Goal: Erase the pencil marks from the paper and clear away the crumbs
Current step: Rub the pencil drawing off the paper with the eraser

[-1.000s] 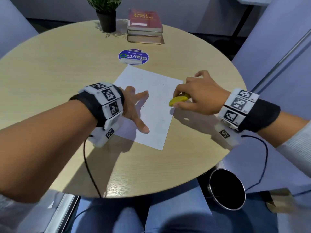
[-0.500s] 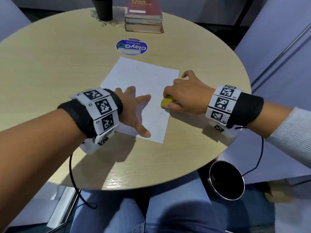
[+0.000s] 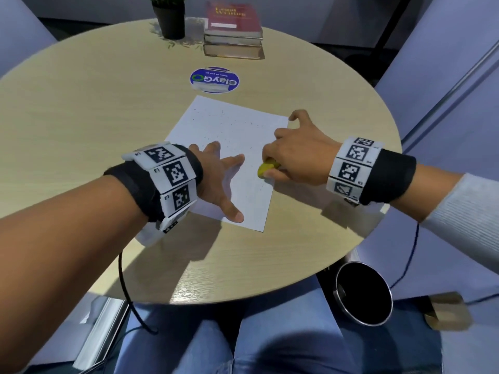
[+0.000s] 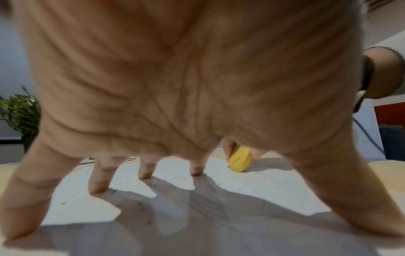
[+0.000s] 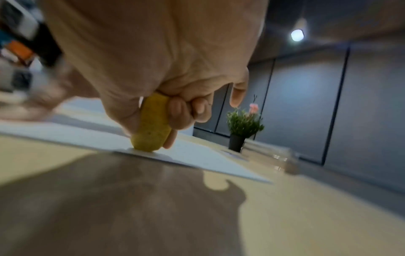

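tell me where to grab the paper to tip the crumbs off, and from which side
Take the paper by its far left corner, near the blue round sticker, coming from the left. It lies flat, so a fingertip must slip under the edge. That corner is free: the left hand presses the near part, and the right hand rubs the yellow eraser along the right edge.

- An office or meeting-room setting.
- A round wood-grain table (image 3: 81, 109) bears a stack of 3 books (image 3: 233, 31) and a small potted plant (image 3: 168, 16).
- Grey wall panels (image 5: 306, 104) with dark seams and a ceiling light (image 5: 297, 35) stand behind.
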`<state>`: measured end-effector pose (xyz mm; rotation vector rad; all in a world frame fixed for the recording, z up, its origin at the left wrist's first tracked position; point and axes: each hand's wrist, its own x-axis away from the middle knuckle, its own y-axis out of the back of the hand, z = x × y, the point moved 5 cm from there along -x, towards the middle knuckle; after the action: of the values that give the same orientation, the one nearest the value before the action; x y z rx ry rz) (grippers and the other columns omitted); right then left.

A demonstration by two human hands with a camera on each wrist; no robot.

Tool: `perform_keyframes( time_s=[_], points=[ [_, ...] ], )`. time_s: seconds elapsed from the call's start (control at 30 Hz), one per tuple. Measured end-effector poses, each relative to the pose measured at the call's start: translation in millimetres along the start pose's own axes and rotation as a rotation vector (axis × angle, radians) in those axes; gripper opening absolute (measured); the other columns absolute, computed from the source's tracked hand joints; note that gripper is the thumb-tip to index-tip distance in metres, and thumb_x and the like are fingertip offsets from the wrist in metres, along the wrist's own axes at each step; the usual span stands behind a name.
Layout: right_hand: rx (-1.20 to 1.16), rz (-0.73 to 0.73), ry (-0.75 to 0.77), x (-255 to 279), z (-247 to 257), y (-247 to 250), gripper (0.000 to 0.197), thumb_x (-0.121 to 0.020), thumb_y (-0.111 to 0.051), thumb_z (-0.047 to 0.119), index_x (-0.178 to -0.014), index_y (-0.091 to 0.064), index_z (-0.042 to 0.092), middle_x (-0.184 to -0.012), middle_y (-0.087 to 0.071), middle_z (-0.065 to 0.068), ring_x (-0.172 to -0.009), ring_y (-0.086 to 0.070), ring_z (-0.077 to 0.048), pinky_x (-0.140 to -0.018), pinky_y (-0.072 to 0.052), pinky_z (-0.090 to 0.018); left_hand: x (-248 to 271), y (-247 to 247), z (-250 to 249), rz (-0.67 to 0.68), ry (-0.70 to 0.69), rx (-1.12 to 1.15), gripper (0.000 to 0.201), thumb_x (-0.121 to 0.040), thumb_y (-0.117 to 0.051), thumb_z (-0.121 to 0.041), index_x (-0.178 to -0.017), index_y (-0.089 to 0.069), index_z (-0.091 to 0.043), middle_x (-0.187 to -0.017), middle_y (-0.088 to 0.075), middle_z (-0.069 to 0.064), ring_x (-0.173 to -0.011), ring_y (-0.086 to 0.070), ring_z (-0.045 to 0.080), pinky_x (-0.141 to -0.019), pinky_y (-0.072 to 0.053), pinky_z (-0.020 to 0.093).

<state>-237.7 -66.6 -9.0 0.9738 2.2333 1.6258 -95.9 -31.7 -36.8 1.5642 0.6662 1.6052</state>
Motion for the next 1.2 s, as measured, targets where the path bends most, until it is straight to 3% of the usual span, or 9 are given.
perform_keyframes(
  time_s=[0.17, 0.33, 0.47, 0.53, 0.63, 0.83, 0.97, 1.07, 1.2],
  points=[
    [-0.013, -0.045, 0.116, 11, 23, 2, 0.041, -0.095, -0.031, 0.055, -0.105, -0.059, 0.027, -0.087, -0.064, 0.010, -0.095, -0.050, -0.012, -0.103, -0.016, -0.050, -1, -1, 0, 0.002, 0.000, -0.001, 0.125, -0.053, -0.064, -0.084, -0.149, 0.002, -0.041, -0.152, -0.010, 0.009, -0.135, -0.023, 0.041, -0.103, -0.034, 0.053],
    [-0.325, -0.201, -0.185, 16, -39, 10, 0.036, -0.094, -0.038, 0.051, -0.115, -0.054, 0.026, -0.087, -0.055, 0.012, -0.087, -0.044, -0.011, -0.100, -0.024, -0.044, -7, 10, -3, 0.008, 0.006, 0.005, 0.126, -0.054, -0.065, -0.083, -0.149, 0.009, -0.045, -0.154, -0.006, 0.009, -0.137, -0.021, 0.041, -0.104, -0.035, 0.056],
    [-0.384, -0.159, -0.208, 21, -43, -3, 0.036, -0.091, -0.048, 0.050, -0.118, -0.052, 0.026, -0.090, -0.054, 0.008, -0.092, -0.051, -0.017, -0.095, -0.032, -0.041, -13, 25, -9, -0.038, -0.010, 0.054, 0.138, -0.037, -0.064, -0.089, -0.150, 0.000, -0.044, -0.154, -0.008, 0.009, -0.138, -0.020, 0.041, -0.107, -0.030, 0.057],
    [-0.387, -0.126, -0.229, 19, -45, -9, 0.037, -0.091, -0.047, 0.052, -0.117, -0.052, 0.026, -0.089, -0.054, 0.007, -0.087, -0.047, -0.015, -0.093, -0.032, -0.039, -14, 28, -11, -0.131, -0.051, 0.049, 0.145, -0.024, -0.054, -0.090, -0.151, -0.003, -0.041, -0.158, -0.006, 0.010, -0.144, -0.010, 0.036, -0.114, -0.017, 0.053],
    [-0.388, -0.107, -0.211, 16, -43, -14, 0.036, -0.093, -0.041, 0.053, -0.115, -0.054, 0.028, -0.088, -0.057, 0.008, -0.086, -0.047, -0.013, -0.092, -0.031, -0.039, -8, 26, -8, -0.204, -0.052, 0.054, 0.135, -0.036, -0.044, -0.085, -0.152, 0.005, -0.038, -0.161, 0.006, 0.008, -0.147, 0.010, 0.025, -0.115, -0.002, 0.044],
    [-0.221, -0.057, -0.129, 5, -24, -16, 0.038, -0.093, -0.038, 0.055, -0.110, -0.054, 0.025, -0.085, -0.059, 0.007, -0.078, -0.047, -0.014, -0.087, -0.029, -0.037, -9, 9, 1, -0.126, -0.048, 0.060, 0.142, -0.016, -0.026, -0.091, -0.148, -0.013, -0.040, -0.149, -0.018, 0.002, -0.123, -0.026, 0.024, -0.087, -0.027, 0.038],
    [-0.147, -0.121, -0.094, 5, -10, -12, 0.037, -0.092, -0.039, 0.050, -0.101, -0.058, 0.019, -0.080, -0.063, 0.003, -0.075, -0.055, -0.019, -0.087, -0.030, -0.038, -14, 6, 4, -0.060, -0.016, 0.060, 0.136, -0.030, -0.043, -0.096, -0.146, 0.012, -0.049, -0.158, 0.007, 0.007, -0.142, -0.005, 0.041, -0.111, -0.020, 0.055],
    [-0.107, -0.086, 0.020, 5, 6, -8, 0.038, -0.091, -0.038, 0.053, -0.097, -0.059, 0.023, -0.079, -0.064, 0.004, -0.081, -0.056, -0.017, -0.089, -0.029, -0.039, -19, 5, 6, -0.051, -0.004, 0.043, 0.125, -0.051, -0.054, -0.093, -0.146, 0.014, -0.049, -0.159, 0.013, 0.005, -0.142, -0.003, 0.042, -0.111, -0.019, 0.058],
    [-0.139, -0.056, -0.127, -4, -21, -6, 0.040, -0.092, -0.039, 0.054, -0.104, -0.062, 0.024, -0.083, -0.064, 0.004, -0.086, -0.056, -0.018, -0.094, -0.029, -0.043, -20, 5, 6, -0.034, 0.018, 0.039, 0.121, -0.057, -0.056, -0.088, -0.145, 0.016, -0.050, -0.159, 0.018, 0.003, -0.144, 0.006, 0.041, -0.111, -0.013, 0.059]
  ],
)
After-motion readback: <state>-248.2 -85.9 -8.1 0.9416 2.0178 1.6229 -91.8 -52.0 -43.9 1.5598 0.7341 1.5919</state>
